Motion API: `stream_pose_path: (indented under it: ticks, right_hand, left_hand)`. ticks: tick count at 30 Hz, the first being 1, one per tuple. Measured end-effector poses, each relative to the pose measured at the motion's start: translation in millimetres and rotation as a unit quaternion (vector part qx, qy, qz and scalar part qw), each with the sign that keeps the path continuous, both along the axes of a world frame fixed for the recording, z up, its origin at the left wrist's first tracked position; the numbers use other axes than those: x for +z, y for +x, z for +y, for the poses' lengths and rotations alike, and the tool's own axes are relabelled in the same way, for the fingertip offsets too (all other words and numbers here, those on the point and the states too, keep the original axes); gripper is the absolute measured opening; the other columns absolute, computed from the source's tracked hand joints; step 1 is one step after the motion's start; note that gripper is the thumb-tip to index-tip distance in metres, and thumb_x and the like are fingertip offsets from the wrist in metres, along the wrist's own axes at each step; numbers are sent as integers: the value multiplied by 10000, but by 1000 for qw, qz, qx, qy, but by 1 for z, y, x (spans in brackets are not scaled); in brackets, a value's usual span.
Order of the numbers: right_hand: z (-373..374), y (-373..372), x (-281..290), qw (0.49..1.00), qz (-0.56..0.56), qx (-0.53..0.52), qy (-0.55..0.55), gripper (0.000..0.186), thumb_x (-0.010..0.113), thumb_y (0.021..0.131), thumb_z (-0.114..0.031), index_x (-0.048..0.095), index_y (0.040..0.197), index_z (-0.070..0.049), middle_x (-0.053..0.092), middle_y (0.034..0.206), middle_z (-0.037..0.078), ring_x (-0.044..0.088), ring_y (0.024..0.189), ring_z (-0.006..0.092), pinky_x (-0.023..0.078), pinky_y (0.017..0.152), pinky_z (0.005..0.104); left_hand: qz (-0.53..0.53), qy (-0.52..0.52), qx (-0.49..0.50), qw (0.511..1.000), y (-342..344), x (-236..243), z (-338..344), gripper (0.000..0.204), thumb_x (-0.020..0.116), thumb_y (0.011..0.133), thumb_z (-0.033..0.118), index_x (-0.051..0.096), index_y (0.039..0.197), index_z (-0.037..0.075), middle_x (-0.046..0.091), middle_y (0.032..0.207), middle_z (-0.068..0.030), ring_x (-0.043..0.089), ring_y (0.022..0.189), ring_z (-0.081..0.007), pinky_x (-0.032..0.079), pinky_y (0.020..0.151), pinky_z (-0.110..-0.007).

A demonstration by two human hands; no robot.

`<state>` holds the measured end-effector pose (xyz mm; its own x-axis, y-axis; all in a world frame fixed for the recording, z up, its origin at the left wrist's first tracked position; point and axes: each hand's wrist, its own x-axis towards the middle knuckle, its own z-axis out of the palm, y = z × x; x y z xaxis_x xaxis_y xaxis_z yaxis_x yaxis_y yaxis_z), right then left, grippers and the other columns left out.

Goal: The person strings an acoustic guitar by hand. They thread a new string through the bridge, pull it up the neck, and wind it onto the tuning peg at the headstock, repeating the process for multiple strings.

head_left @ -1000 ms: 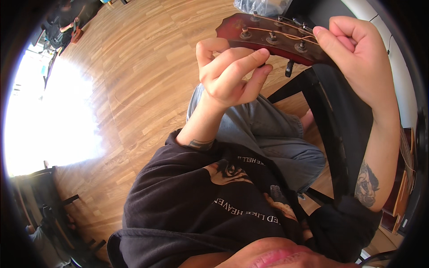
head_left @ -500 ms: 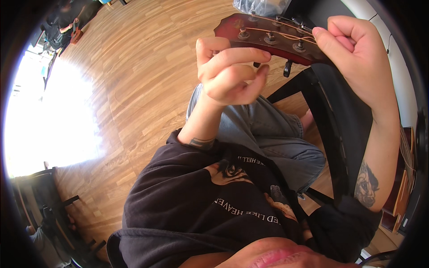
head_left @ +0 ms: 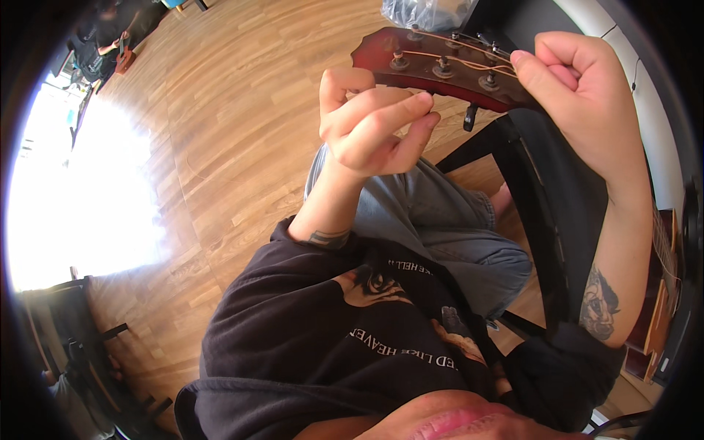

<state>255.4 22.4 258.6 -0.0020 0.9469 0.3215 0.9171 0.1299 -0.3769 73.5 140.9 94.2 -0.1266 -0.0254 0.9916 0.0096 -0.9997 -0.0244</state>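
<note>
A guitar's dark red headstock [head_left: 469,77] lies across the top of the view, with several metal tuning posts and coppery strings [head_left: 429,55] running over it. At its near edge, my left hand [head_left: 378,128] is closed, thumb and index finger pinched where a tuning peg sits; the fingers hide that peg. Another black tuning peg [head_left: 469,118] sticks out beside it, untouched. My right hand [head_left: 583,84] is curled at the neck end of the headstock, thumb pressed to the bent index finger on a string. The string's run past the thumb is hidden by the hand.
A black padded stand or bench [head_left: 554,198] is under the guitar. Clear plastic wrapping [head_left: 429,13] lies beyond the headstock. Another stringed instrument [head_left: 664,271] is at the right edge. A black chair [head_left: 73,345] stands lower left on the wooden floor [head_left: 220,125]; a person sits far upper left.
My left thumb and index finger have come together over the tuning peg that showed between them before. The headstock and my right hand have shifted only slightly.
</note>
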Motion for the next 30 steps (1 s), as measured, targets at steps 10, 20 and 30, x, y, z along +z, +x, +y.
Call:
stream_pose_path:
  ticks: [10, 20, 30]
  right_hand:
    - [-2, -9, 3, 1000, -14, 3, 5, 508, 666, 986, -110, 270, 667, -101, 212, 637, -62, 222, 594, 47, 210, 526, 285]
    - [-2, -12, 5, 1000, -10, 2, 11, 509, 667, 979, -107, 269, 662, -96, 210, 634, -62, 218, 592, 49, 203, 521, 288]
    - [1, -19, 4, 999, 14, 27, 29, 486, 694, 937, -77, 313, 635, -76, 233, 603, -61, 222, 594, 51, 183, 504, 301]
  left_hand:
    - [-4, -61, 55, 997, 7, 5, -10, 297, 815, 611, 3, 563, 636, 158, 688, 934, -6, 485, 770, -195, 398, 680, -309]
    - [54, -75, 2, 996, -17, 19, -13, 228, 878, 781, 211, 668, 840, 146, 752, 835, 36, 549, 711, -186, 429, 703, -311]
    - [157, -156, -28, 975, -50, 68, -52, 201, 854, 820, 214, 692, 891, 117, 750, 839, 20, 560, 696, -178, 436, 688, -309]
